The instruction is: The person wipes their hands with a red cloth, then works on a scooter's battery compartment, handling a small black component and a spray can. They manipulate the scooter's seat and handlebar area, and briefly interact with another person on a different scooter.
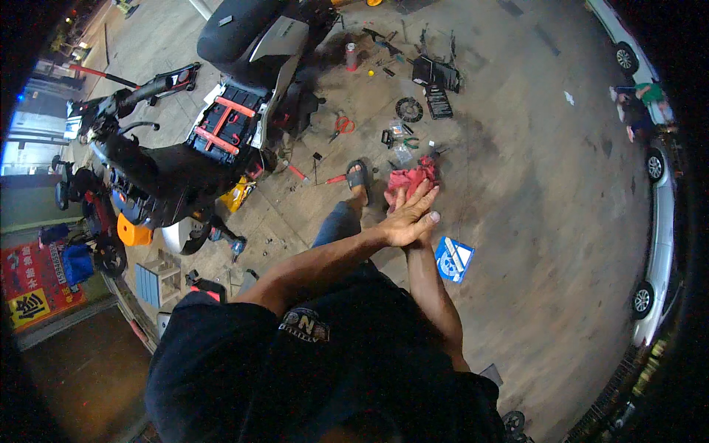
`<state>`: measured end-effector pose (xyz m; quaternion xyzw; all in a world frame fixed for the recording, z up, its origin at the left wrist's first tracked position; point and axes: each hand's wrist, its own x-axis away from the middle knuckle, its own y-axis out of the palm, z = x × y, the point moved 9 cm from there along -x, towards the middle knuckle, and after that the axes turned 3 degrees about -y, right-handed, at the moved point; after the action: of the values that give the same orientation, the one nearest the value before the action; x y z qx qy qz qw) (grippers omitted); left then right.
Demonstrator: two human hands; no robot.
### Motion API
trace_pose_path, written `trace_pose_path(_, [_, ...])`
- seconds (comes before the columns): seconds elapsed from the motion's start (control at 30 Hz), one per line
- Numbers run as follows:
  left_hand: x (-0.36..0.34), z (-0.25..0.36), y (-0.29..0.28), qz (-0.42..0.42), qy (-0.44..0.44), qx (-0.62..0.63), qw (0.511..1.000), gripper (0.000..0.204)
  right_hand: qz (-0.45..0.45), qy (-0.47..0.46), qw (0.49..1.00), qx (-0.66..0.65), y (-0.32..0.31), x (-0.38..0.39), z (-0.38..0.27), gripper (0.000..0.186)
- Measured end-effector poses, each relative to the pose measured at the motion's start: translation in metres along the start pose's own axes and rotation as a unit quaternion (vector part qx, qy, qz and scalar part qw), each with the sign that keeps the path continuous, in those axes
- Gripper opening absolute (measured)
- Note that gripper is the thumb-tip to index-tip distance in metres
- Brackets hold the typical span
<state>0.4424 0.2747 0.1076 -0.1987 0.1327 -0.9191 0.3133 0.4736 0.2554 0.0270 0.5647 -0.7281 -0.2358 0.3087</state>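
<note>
Left hand (410, 215) is lying flat across the right hand (396, 201), fingers straight and together, gripping nothing. Right hand is mostly hidden under it, pressing into a red rag (412, 178) at 12 o'clock of the hands; cannot tell if its fingers are closing on it. Sandalled foot (358, 179) is standing at 9 o'clock of the rag, orange-handled scissors (341, 125) at 11.

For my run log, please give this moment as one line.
left hand: pressed over right hand | right hand: holds crumpled red cloth rag | below: concrete floor
</note>
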Motion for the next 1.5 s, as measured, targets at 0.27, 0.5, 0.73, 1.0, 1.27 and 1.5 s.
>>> trace_pose_path(0.27, [-0.147, -0.063, -0.087, 0.136, 0.054, 0.175, 0.974, 0.069, 0.047, 0.039, 0.992, 0.112, -0.021, -0.174, 0.008, 0.069])
trace_pose_path(0.5, [-0.247, -0.084, -0.181, -0.035, -0.084, 0.506, 0.858, 0.075, 0.176, 0.180, 0.953, 0.166, 0.022, -0.289, 0.011, 0.073])
trace_pose_path(0.73, [-0.247, -0.078, -0.294, -0.112, -0.155, 0.692, 0.696, 0.093, -0.005, 0.195, 0.870, 0.453, 0.051, -0.360, 0.000, 0.054])
trace_pose_path(1.0, [-0.292, -0.174, -0.347, 0.155, -0.261, 0.507, 0.807, 0.059, -0.300, 0.116, 0.527, 0.787, 0.102, -0.470, 0.049, 0.037])
trace_pose_path(1.27, [-0.401, -0.173, -0.385, -0.001, -0.294, 0.299, 0.908, 0.056, -0.071, 0.217, 0.574, 0.786, -0.078, -0.591, -0.077, 0.034])
trace_pose_path(1.5, [-0.373, -0.276, -0.505, 0.221, -0.430, 0.265, 0.834, 0.046, 0.112, 0.422, 0.443, 0.783, -0.267, -0.574, -0.191, 0.066])
